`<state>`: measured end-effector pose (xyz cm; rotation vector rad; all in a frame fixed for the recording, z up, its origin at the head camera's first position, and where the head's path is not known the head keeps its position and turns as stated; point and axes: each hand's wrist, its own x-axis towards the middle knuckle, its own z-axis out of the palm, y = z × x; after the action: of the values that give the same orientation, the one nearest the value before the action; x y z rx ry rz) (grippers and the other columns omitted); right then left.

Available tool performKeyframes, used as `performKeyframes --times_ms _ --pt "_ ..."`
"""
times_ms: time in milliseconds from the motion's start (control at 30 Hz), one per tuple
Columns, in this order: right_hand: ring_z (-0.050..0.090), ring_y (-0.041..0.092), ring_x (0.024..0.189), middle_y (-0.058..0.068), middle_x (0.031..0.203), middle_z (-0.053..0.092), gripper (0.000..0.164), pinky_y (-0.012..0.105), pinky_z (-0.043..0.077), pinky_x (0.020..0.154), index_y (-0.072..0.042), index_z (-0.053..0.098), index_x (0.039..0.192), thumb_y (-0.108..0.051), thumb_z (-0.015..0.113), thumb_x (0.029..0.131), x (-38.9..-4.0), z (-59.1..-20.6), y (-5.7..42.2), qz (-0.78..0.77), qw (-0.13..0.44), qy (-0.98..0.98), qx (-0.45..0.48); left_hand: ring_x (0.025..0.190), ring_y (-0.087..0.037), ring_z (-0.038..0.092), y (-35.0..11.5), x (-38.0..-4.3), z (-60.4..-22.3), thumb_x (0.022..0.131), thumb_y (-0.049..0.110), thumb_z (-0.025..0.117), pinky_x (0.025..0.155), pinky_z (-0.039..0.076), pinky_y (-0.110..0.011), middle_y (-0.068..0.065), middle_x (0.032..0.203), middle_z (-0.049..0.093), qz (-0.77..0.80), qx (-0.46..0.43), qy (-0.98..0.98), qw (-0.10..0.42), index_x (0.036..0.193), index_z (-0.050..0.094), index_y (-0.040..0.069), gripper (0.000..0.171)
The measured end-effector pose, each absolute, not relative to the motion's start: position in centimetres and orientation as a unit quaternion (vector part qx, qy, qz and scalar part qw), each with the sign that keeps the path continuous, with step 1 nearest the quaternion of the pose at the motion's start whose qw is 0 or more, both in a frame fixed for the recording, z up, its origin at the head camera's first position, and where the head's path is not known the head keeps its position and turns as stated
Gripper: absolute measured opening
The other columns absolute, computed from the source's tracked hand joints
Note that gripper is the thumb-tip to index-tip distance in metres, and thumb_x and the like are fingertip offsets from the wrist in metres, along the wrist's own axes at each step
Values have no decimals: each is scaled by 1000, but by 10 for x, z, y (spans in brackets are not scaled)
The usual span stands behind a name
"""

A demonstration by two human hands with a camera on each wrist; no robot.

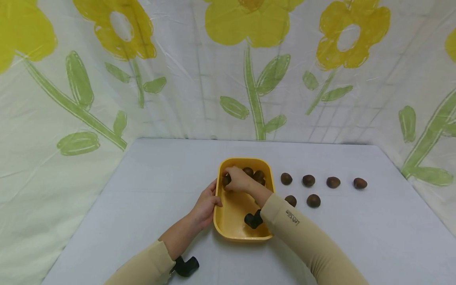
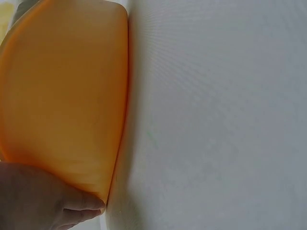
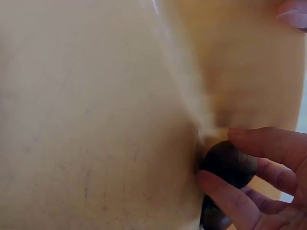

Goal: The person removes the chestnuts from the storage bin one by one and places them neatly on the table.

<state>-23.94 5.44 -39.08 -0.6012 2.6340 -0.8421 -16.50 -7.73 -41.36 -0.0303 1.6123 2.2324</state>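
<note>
A yellow plastic box (image 1: 233, 221) stands in the middle of the table. My left hand (image 1: 206, 204) grips its left side, thumb over the rim and fingers along the outer wall. Inside, near the far left corner, my right hand (image 1: 239, 180) pinches a brown chestnut (image 3: 230, 163) between thumb and fingers. Close beside it in the right wrist view lies another chestnut (image 3: 214, 216), partly hidden by the fingers. More chestnuts (image 1: 259, 175) sit at the far end of the box, partly covered by the right hand and forearm.
Right of the box, several chestnuts (image 1: 308, 181) lie spaced in a back row, with two more, one a chestnut (image 1: 313, 201), nearer me. Black wrist devices (image 1: 187, 266) hang at both sleeves. A flower-printed curtain (image 1: 178, 99) rises behind the white table (image 1: 156, 170).
</note>
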Motion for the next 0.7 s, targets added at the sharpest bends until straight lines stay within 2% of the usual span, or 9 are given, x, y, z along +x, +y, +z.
performKeyframes --times_ms 233,467,700 --pt "52 19 86 8 99 61 30 28 47 75 -7 61 104 -6 70 76 -239 -386 60 -344 150 902 -214 141 -29 20 -77 -164 -413 69 -18 31 114 21 -44 -13 156 14 794 -17 579 185 150 9 5 86" --pt "55 18 93 4 103 62 28 31 48 82 -12 63 102 -10 71 75 -236 -375 74 -405 147 874 -225 141 -30 22 -77 -164 -413 68 -18 30 113 22 -45 -14 155 16 794 -16 578 190 149 9 4 87" --pt "58 22 103 7 111 61 33 37 48 90 -11 62 108 -12 73 76 -230 -364 95 -452 136 850 -234 140 -29 24 -76 -165 -413 67 -18 30 113 23 -45 -12 155 17 797 -20 575 185 150 9 5 88"
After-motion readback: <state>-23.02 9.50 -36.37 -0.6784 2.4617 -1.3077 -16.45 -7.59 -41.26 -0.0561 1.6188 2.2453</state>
